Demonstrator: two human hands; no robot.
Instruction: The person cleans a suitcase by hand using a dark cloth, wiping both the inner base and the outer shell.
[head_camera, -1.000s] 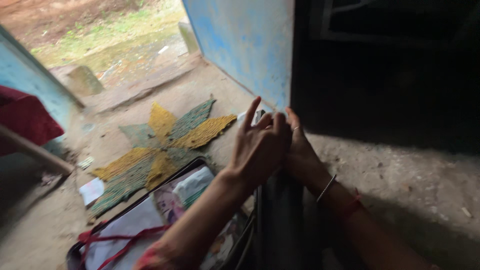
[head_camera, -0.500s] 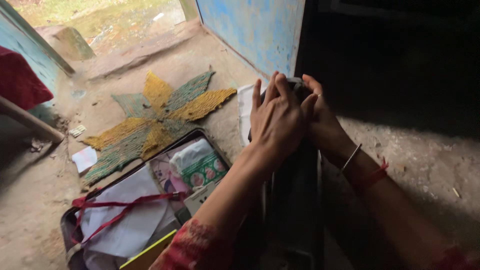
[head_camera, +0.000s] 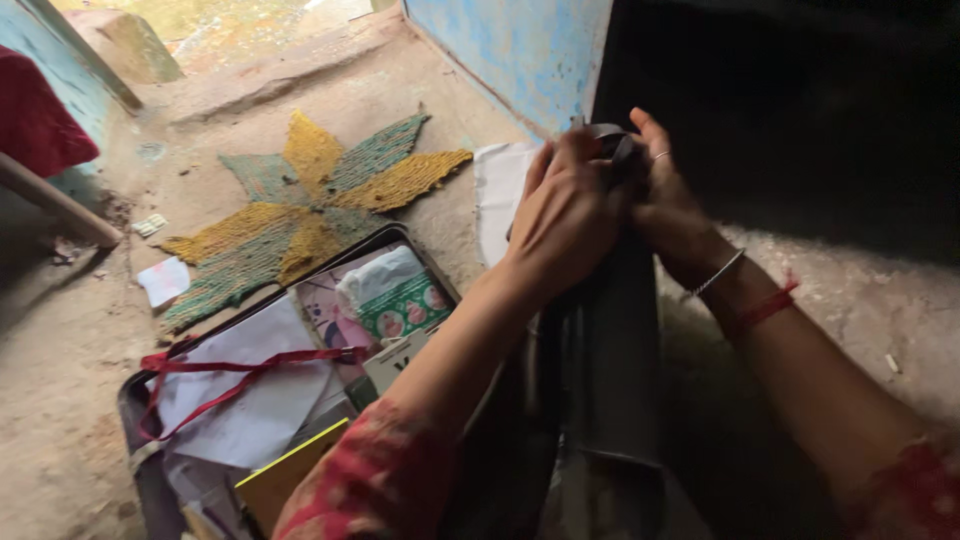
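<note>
An open dark suitcase (head_camera: 395, 232) lies on the dirt floor, its lid (head_camera: 610, 350) standing upright in front of me. My left hand (head_camera: 565, 215) curls over the top edge of the lid. My right hand (head_camera: 670, 205), with a ring and a bangle, grips the same top edge from the right, around a dark rounded handle part. The two hands touch each other. Inside the case lie white sheets (head_camera: 250, 400) under crossed red straps (head_camera: 230, 375), a green printed packet (head_camera: 405, 310) and a yellow-edged book (head_camera: 290, 475).
A star-shaped woven mat (head_camera: 300, 215) in yellow and green lies beyond the case. A white cloth (head_camera: 497, 190) rests by the blue wall (head_camera: 510, 50). A red cloth (head_camera: 35, 120) and a wooden pole (head_camera: 55, 205) are at left, with scraps of paper (head_camera: 163, 280) on the floor.
My left fingers, spread a second ago, have closed over the lid's top edge, and both hands have shifted up and right. The view has tipped down, showing more of the case.
</note>
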